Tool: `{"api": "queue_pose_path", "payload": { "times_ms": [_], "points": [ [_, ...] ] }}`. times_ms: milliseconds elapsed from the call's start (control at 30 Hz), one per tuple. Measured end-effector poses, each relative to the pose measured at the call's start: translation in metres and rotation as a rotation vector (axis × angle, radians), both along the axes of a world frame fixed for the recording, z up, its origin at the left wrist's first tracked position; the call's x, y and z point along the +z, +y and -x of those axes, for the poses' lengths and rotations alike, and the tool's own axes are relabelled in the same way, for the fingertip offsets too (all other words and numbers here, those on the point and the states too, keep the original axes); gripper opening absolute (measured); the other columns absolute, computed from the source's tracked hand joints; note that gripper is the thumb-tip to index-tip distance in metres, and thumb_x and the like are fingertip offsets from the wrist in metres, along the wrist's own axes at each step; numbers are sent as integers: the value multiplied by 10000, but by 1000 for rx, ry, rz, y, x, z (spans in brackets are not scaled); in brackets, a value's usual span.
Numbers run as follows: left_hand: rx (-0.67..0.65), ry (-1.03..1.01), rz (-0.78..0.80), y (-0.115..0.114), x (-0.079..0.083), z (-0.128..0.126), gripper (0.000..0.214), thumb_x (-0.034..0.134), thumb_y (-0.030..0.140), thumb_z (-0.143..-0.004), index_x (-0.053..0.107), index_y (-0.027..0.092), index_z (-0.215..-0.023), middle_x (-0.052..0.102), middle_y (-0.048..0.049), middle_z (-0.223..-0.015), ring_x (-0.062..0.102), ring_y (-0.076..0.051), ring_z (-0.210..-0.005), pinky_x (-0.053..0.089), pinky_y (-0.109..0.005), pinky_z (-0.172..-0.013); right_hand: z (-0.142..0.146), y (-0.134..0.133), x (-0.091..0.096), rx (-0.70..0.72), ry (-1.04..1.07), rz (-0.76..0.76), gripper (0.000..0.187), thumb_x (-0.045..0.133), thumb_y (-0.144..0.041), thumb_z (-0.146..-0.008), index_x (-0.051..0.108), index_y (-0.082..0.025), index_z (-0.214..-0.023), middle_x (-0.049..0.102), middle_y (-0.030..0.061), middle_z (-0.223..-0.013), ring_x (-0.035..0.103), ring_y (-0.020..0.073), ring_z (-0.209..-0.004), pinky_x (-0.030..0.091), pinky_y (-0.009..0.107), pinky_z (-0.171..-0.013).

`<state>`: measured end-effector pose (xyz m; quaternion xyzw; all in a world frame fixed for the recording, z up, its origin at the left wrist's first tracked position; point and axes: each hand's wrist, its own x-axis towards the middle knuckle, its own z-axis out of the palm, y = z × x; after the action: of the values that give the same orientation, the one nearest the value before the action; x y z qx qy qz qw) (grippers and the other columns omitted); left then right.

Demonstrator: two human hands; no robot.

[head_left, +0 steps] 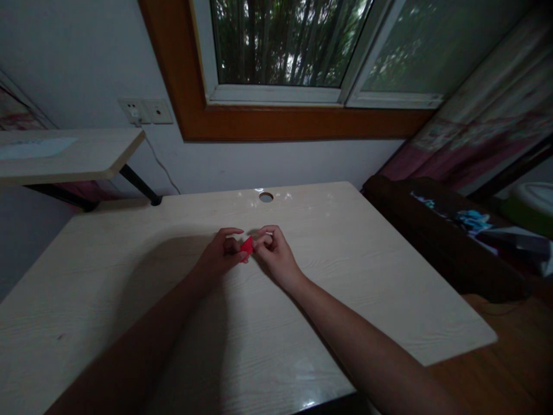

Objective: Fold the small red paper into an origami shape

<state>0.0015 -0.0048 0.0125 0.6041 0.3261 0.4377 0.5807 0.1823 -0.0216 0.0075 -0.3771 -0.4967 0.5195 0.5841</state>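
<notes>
A small red piece of folded paper [246, 246] is between my two hands, above the middle of the pale wood-grain desk [345, 242]. My left hand [222, 251] pinches its left side between thumb and fingers, with the index finger stretched out above it. At the paper's right edge, my right hand [275, 251] has its thumb and fingertips pressed together on it. The fingers cover part of the paper, so its full shape is hidden.
A round cable hole [266, 197] is near the desk's back edge. On the left, a raised shelf [103, 153] stands on black legs. A white cable [159, 161] hangs from the wall socket [135, 110]. Dark furniture [432, 242] with items on it stands at the right.
</notes>
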Motion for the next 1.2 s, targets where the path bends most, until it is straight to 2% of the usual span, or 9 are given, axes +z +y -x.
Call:
{"api": "queue_pose_path", "payload": {
  "times_ms": [200, 433, 700, 900, 1100, 1200],
  "points": [
    [-28, -38, -16, 0, 0, 0, 477, 747, 219, -817, 478, 212, -1211, 612, 72, -695, 679, -129, -668, 541, -289, -712, 0, 1, 3, 12, 3, 1, 348, 724, -273, -812, 525, -258, -1098, 685, -32, -803, 640, 156, -748, 462, 304, -736],
    [-43, -18, -46, -1, -2, 2, 487, 753, 230, -812, 487, 219, -1220, 611, 65, -704, 668, -129, -672, 538, -282, -701, 0, 2, 4, 15, 59, 18, 340, 734, -215, -761, 538, -256, -1036, 650, -65, -705, 612, 138, -663, 454, 291, -696],
    [-41, -27, -57, 0, -2, 1, 469, 756, 238, -817, 497, 213, -1207, 606, 61, -717, 671, -129, -686, 537, -278, -708, -2, 3, 5, 41, 187, 108, 364, 769, -204, -713, 537, -262, -987, 659, -74, -698, 621, 136, -632, 504, 308, -705],
    [-36, -40, -52, -2, 1, 0, 478, 753, 255, -823, 485, 210, -1216, 596, 60, -713, 658, -125, -672, 540, -277, -697, -1, 4, 1, 61, 221, 126, 348, 789, -237, -724, 547, -263, -972, 653, -73, -689, 627, 136, -629, 514, 301, -685],
    [-33, -45, -62, -1, -1, 0, 487, 756, 256, -819, 484, 219, -1221, 592, 69, -711, 658, -123, -662, 541, -277, -687, 1, 5, 2, 1, 201, 110, 246, 716, -342, -828, 561, -257, -997, 654, -54, -713, 630, 133, -638, 513, 292, -681],
    [-42, -35, -69, 0, -3, 0, 485, 749, 248, -825, 479, 222, -1227, 590, 72, -700, 661, -125, -667, 544, -282, -698, 1, 3, 4, 14, 146, 82, 309, 752, -350, -808, 567, -263, -1040, 660, -47, -757, 637, 137, -688, 512, 294, -715]
  ]
}}
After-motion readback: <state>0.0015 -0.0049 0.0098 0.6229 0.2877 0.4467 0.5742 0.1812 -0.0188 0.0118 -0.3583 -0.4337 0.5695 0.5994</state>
